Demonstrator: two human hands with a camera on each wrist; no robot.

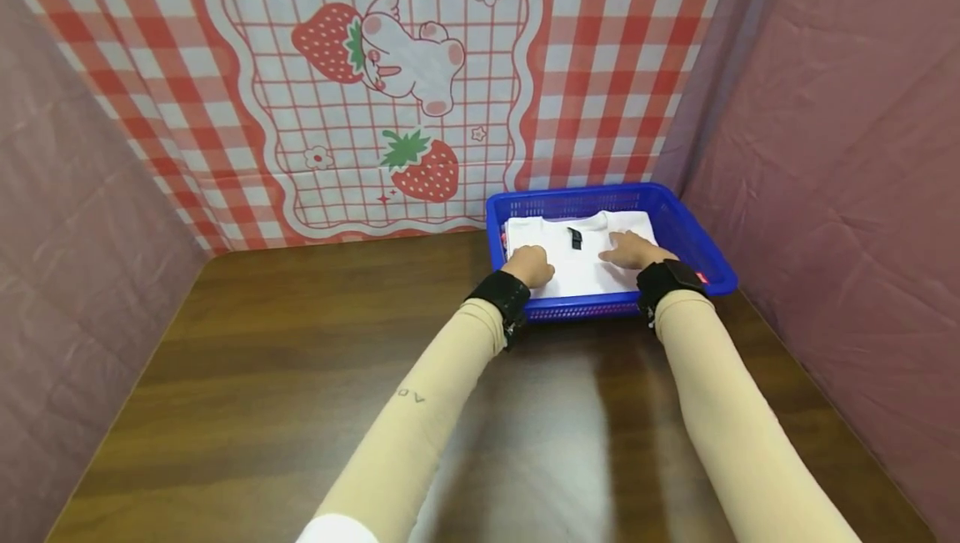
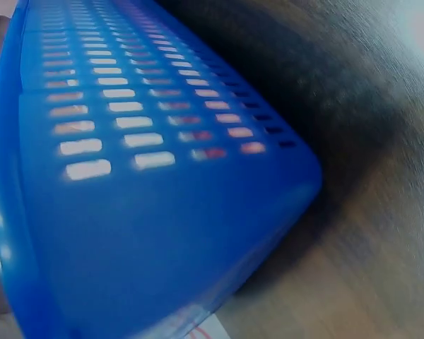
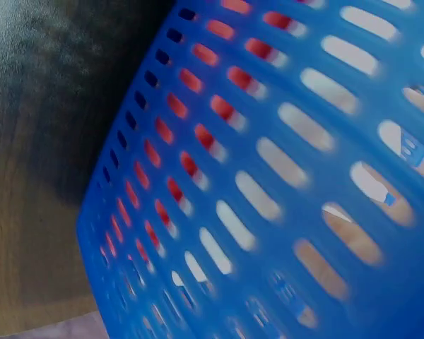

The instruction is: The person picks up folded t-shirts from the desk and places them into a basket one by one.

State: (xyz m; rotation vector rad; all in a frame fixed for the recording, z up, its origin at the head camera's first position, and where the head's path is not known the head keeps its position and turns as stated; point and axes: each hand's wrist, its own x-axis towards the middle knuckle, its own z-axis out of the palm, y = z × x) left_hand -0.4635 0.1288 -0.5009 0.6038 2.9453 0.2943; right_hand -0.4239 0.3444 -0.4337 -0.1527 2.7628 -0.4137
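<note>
A white folded shirt (image 1: 577, 274) with a dark tag or print (image 1: 575, 238) near its neckline lies in a blue plastic basket (image 1: 585, 301). My left hand (image 1: 529, 266) is over the shirt's left side with its fingers bent down; whether they pinch the fabric is hidden. On the right side of the shirt, my right hand (image 1: 632, 251) rests with fingers spread and thumb apart. Both wrist views are filled by the slotted basket wall (image 2: 127, 226). Through the slots in the right wrist view, parts of fingers (image 3: 350, 236) show beside white fabric.
Red fabric (image 3: 177, 191) shows through the slots below the white. The basket stands on a brown wooden table (image 1: 300, 343), at its back right. A red checked strawberry cloth (image 1: 420, 93) hangs behind, and pink curtains (image 1: 840, 151) flank both sides.
</note>
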